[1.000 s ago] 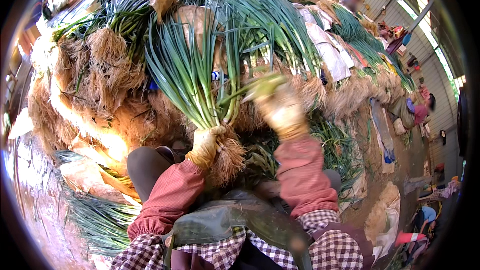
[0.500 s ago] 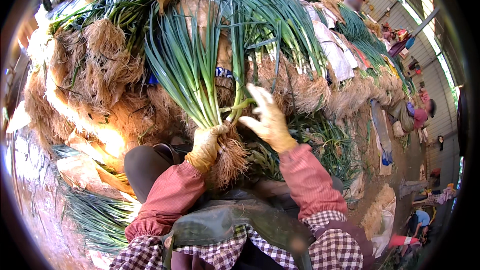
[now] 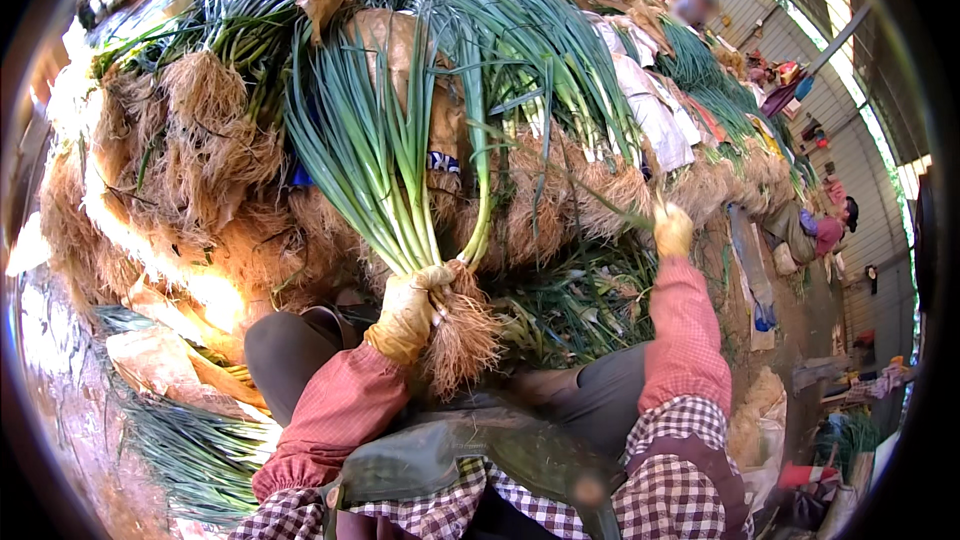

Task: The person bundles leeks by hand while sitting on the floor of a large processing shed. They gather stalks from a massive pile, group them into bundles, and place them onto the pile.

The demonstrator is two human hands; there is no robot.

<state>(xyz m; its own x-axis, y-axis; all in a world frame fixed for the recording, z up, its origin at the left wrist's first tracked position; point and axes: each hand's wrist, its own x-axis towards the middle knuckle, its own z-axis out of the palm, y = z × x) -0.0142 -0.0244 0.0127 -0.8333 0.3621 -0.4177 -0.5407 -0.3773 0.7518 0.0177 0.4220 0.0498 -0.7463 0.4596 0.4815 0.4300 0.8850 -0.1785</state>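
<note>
My left hand (image 3: 402, 316), in a yellowed glove, is closed round the base of a bunch of green onions (image 3: 408, 210). Their long green tops fan out away from me, and the tangled brown roots (image 3: 465, 340) hang just right of the glove. One stalk (image 3: 484, 202) stands apart on the bunch's right side. My right hand (image 3: 673, 232), gloved too, is out to the right with its fingers closed. A thin, motion-blurred green leaf (image 3: 610, 202) trails from it toward the upper left.
A large heap of green onions (image 3: 570, 50) lies ahead, roots toward me. Matted roots (image 3: 205, 90) cover its left end. Loose leaves (image 3: 580, 305) lie in front of my knees. More green onions (image 3: 195, 450) lie at lower left. Another person (image 3: 825, 225) sits at far right.
My right hand has moved from beside the bunch out to the right, drawing a leaf away; its spread fingers have closed. The left hand still grips the bunch in about the same place.
</note>
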